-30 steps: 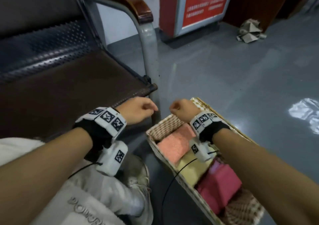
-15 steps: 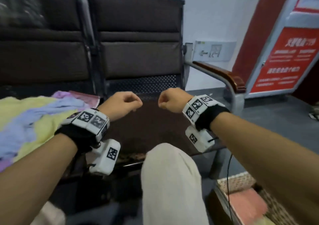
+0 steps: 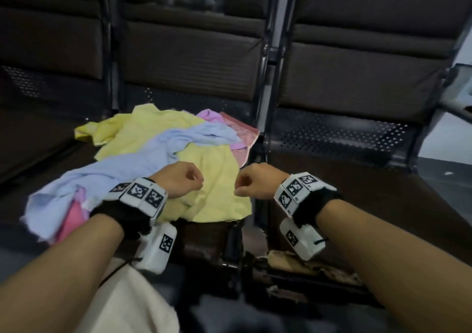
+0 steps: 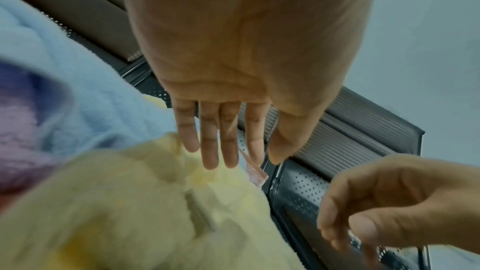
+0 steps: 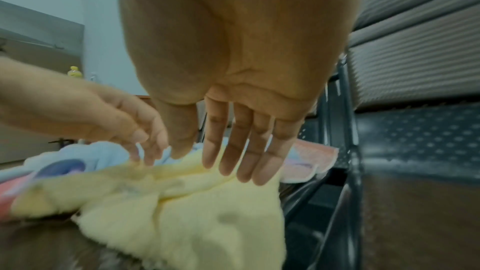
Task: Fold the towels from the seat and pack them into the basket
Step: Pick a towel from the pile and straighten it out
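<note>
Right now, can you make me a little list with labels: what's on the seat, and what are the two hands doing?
seat: dark brown padded bench seat
on seat: crumpled pale yellow terry towel, rumpled light blue fleece towel, pink towel, all unfolded in one pile
left hand: above yellow towel, fingers straight, no grip
right hand: above the pile's right edge, fingers straight, empty
basket: not in view
</note>
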Demonstrator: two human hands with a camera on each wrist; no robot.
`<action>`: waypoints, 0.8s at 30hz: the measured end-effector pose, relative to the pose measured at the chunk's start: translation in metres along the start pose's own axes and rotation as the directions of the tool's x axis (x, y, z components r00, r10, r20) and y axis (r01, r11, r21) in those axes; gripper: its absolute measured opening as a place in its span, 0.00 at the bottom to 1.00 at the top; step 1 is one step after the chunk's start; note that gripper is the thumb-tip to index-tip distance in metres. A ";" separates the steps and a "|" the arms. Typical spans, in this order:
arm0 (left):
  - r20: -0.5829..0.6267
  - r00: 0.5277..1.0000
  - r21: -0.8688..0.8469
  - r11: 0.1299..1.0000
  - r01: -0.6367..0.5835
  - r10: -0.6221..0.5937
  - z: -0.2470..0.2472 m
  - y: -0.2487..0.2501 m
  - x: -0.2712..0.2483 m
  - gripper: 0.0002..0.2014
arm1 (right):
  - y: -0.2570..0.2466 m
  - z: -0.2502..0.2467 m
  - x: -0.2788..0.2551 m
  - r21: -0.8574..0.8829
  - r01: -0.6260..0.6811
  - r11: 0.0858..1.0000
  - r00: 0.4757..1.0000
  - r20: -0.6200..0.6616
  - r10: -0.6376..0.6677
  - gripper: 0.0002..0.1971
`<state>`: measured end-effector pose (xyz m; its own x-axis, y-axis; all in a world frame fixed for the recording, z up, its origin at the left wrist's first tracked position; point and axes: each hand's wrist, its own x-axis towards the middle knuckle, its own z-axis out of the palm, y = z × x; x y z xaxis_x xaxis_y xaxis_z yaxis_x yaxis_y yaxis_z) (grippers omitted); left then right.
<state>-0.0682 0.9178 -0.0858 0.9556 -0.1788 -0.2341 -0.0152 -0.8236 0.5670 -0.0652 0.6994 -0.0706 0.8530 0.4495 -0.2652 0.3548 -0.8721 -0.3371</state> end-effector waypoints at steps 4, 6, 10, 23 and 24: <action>0.062 0.998 0.123 0.992 0.008 -0.016 0.001 -0.009 0.010 0.05 | -0.010 0.042 0.025 0.037 0.087 0.995 0.981 0.169 -0.092 0.20; 0.108 0.994 0.153 0.988 -0.001 -0.016 0.004 -0.009 0.012 0.08 | -0.012 0.054 0.030 -0.002 0.145 0.989 0.975 0.172 -0.142 0.17; 0.158 0.987 0.119 0.993 -0.024 0.005 0.010 0.000 0.012 0.13 | -0.002 0.047 0.022 0.216 0.193 0.957 0.979 0.028 -0.203 0.07; 0.008 0.928 0.096 0.923 -0.372 0.373 0.044 0.081 -0.001 0.03 | 0.066 -0.023 -0.074 0.641 0.264 0.720 0.849 -0.509 0.142 0.10; -0.021 0.917 0.064 0.915 -0.397 0.399 0.046 0.090 -0.001 0.03 | 0.072 -0.024 -0.082 0.640 0.271 0.719 0.837 -0.526 0.153 0.11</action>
<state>-0.0846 0.8186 -0.0710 0.8761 -0.4813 0.0284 -0.4124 -0.7174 0.5615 -0.1006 0.5951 -0.0519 0.9692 0.1411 0.2018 0.2413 -0.3819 -0.8921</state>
